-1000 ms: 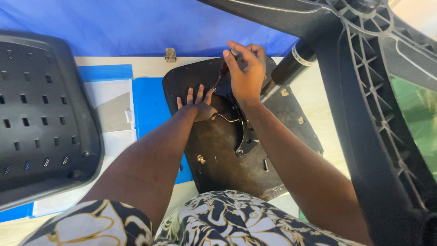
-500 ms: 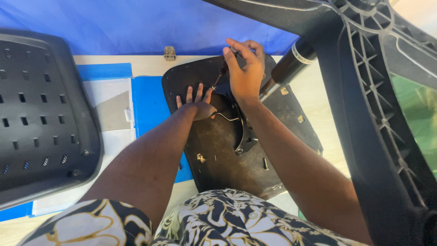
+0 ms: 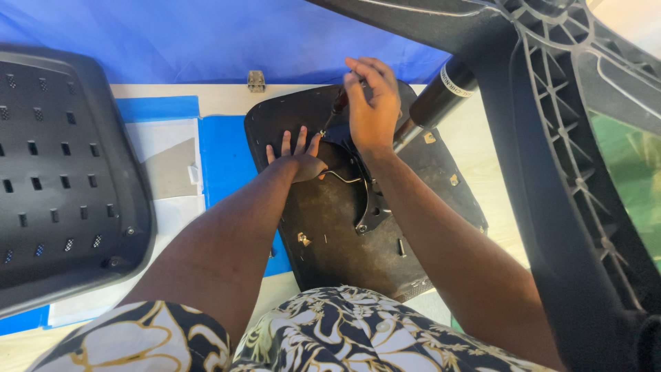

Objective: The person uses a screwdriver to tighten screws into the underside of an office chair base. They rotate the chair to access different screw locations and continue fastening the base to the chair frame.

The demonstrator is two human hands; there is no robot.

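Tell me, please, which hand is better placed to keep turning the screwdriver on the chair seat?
Right. The right hand grips the screwdriver, tip down on the upturned seat. The left hand lies flat on it, fingers spread, bracing.

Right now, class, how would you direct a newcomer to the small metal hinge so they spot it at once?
Start at the dark upturned chair seat base in the middle. Look past its far edge to the pale strip below the blue cloth backdrop. The small grey metal hinge lies there alone, left of the right hand.
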